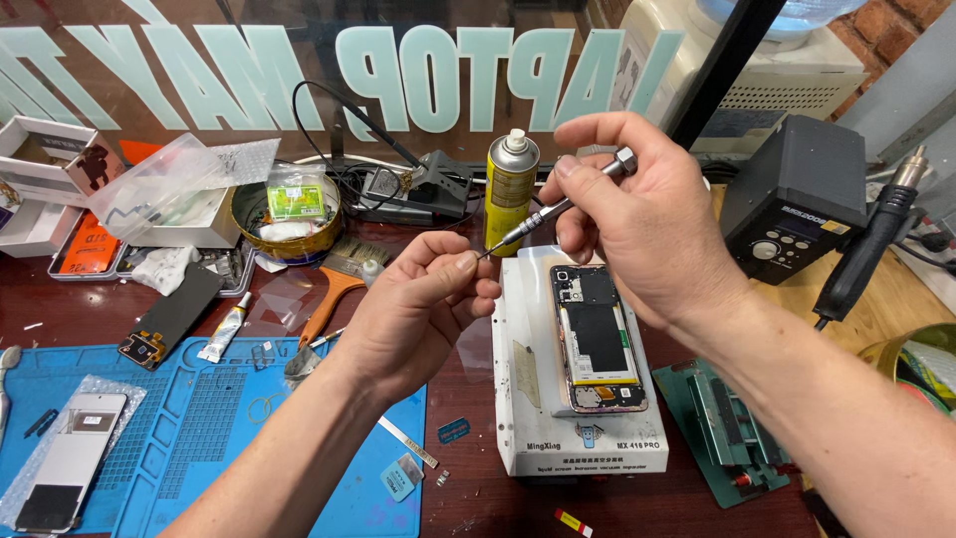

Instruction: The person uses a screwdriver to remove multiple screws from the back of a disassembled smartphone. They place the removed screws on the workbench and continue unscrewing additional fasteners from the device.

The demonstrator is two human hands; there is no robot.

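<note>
Clearly, a slim metal precision screwdriver is held above the bench in the right hand, the fingers closed around its knurled upper shaft and rotating cap, while its fine tip is pinched between thumb and forefinger of the left hand, which is closed on it; whether a screw sits at the tip cannot be told. It is judged to be light, stiff and somewhat slippery on the smooth shaft, so it is best taken by the knurled part near the cap; the tip is thin and probably easily bent or dulled. Just beneath lies an opened phone, back cover off, on a white heating plate; the exposed boards and battery are judged fragile and should be touched only at the frame. A yellow spray can stands upright just behind the plate, close to the screwdriver's path. To the left a blue work mat carries small parts, a glue tube and another phone. To the right stand a green fixture and a dark rework station. Open room is left mainly above the plate.
</note>
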